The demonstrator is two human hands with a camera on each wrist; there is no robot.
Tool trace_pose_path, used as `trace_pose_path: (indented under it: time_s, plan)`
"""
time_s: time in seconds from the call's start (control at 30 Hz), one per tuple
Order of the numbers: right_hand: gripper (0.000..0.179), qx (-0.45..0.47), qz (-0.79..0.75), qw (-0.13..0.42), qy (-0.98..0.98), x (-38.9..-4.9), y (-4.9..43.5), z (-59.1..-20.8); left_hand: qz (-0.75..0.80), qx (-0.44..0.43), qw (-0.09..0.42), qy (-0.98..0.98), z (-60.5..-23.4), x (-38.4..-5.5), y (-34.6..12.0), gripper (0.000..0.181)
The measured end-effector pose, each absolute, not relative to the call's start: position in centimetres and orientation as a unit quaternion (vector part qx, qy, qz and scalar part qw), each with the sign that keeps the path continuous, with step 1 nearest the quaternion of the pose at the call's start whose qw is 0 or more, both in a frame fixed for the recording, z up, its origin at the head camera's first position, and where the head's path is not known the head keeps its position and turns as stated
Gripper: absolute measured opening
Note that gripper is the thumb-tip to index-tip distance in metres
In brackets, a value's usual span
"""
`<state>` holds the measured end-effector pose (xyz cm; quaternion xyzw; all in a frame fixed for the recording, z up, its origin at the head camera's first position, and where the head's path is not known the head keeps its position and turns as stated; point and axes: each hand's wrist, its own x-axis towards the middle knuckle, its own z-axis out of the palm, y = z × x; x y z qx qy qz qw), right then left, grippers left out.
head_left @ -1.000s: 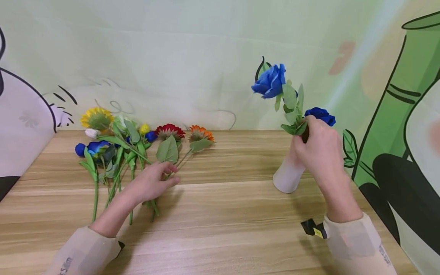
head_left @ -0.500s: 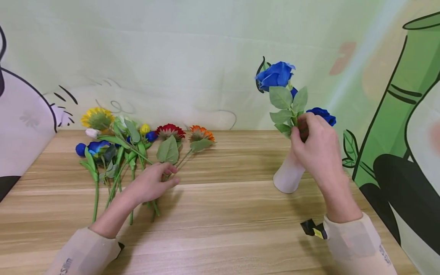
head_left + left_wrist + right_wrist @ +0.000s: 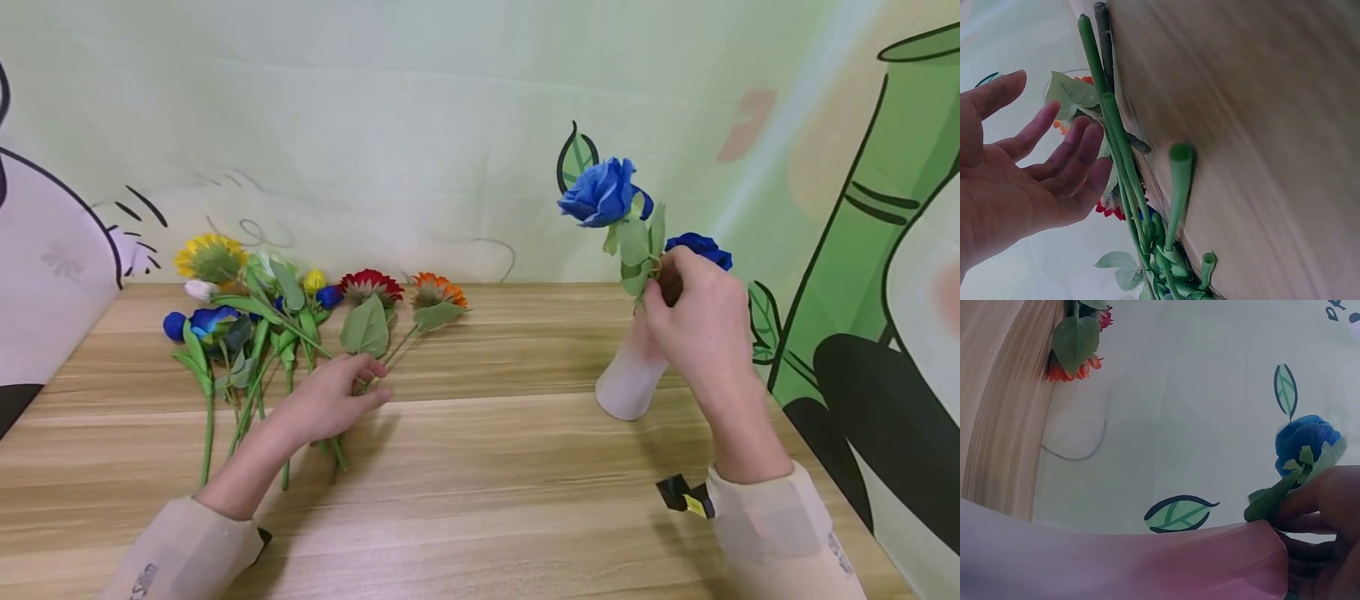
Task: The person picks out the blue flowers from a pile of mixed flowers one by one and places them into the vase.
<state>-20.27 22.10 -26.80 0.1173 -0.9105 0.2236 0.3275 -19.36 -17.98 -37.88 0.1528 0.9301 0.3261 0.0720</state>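
Observation:
At the mouth of a white and pinkish vase (image 3: 628,390), my right hand (image 3: 701,321) pinches the leafy stem of a blue rose (image 3: 600,193). The bloom stands above the vase and leans left. Another dark blue rose (image 3: 697,250) shows behind my right hand; where its stem runs is hidden. In the right wrist view, the fingers (image 3: 1310,500) close on the stem beside the vase rim. My left hand (image 3: 330,400) hovers near the flower stems on the left, fingers loosely bent. The left wrist view shows nothing held in that palm, with green stems (image 3: 1125,169) beyond the fingertips.
Artificial flowers lie on the wooden table (image 3: 487,500) at left: a sunflower (image 3: 212,257), a white tulip bud (image 3: 200,290), a blue flower (image 3: 213,319), a red flower (image 3: 371,286) and an orange flower (image 3: 438,291). A printed cloth backdrop (image 3: 375,125) stands behind the table.
The blue rose in my right hand turned and rose slightly, then came down a little toward the vase, its leaves turning too. My left hand and the lying flowers stayed put.

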Motion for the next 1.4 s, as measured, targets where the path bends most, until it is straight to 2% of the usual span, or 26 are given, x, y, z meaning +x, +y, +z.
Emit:
trace_pose_path:
  time_s: [0.13, 0.27, 0.73, 1.0, 1.4]
  plan:
    - [0.006, 0.11, 0.246, 0.308, -0.912, -20.2, 22.1, -26.4, 0.328, 0.152, 0.072, 0.93, -37.9, -19.4, -18.1, 0.039]
    - [0.014, 0.108, 0.262, 0.302, -0.91, -20.3, 22.1, -26.3, 0.328, 0.151, 0.074, 0.929, -37.9, -19.3, -18.1, 0.039]
    - [0.013, 0.157, 0.278, 0.376, -0.87, -20.4, 21.9, -25.8, 0.325, 0.158, 0.07, 0.93, -37.3, -19.4, -18.1, 0.04]
    - [0.022, 0.196, 0.256, 0.364, -0.874, -20.2, 22.5, -25.9, 0.325, 0.159, 0.071, 0.929, -37.2, -19.4, -17.9, 0.04]
    - [0.01, 0.163, 0.226, 0.306, -0.91, -20.3, 22.9, -26.2, 0.326, 0.163, 0.074, 0.928, -37.2, -19.5, -17.9, 0.04]
